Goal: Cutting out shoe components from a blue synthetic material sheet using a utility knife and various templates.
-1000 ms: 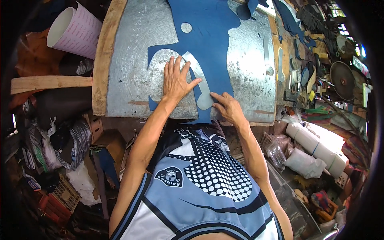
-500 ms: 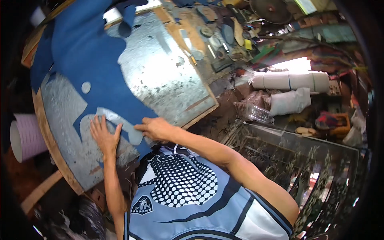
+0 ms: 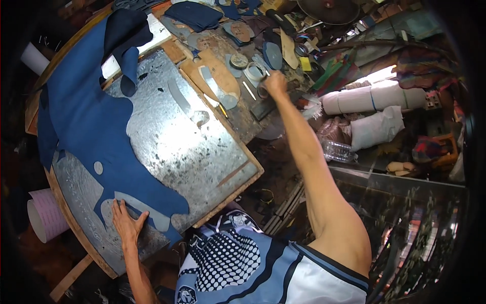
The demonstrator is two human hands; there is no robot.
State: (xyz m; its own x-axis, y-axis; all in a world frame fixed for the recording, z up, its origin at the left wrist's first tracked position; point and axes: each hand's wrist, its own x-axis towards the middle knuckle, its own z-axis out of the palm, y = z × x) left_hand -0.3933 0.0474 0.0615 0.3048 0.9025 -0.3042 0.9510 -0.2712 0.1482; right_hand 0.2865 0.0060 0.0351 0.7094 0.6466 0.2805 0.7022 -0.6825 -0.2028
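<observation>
My left hand (image 3: 127,222) lies flat with fingers spread, its fingertips on a light grey curved template (image 3: 161,220). Beneath the template is a large blue sheet of leather-like material (image 3: 83,116) with an irregular edge, draped over a metal-topped table (image 3: 182,147). Stretched out to the far right, my right hand (image 3: 276,85) has its fingers closed at a thin white stick (image 3: 268,73) among the tools. A second white stick (image 3: 249,91) lies just left of it. My right fingertips are partly hidden.
Beside the right hand are a tape roll (image 3: 255,71), a round tin (image 3: 239,61) and a blue oval piece (image 3: 272,54). A brown board (image 3: 202,63) carries another curved template. White wrapped rolls (image 3: 374,100) stand at right; a pinkish roll (image 3: 46,215) is by the table's left edge.
My right hand has left the template's right end and reached far right to the tools. My left hand stays on the template. The view has shifted, showing more of the far bench.
</observation>
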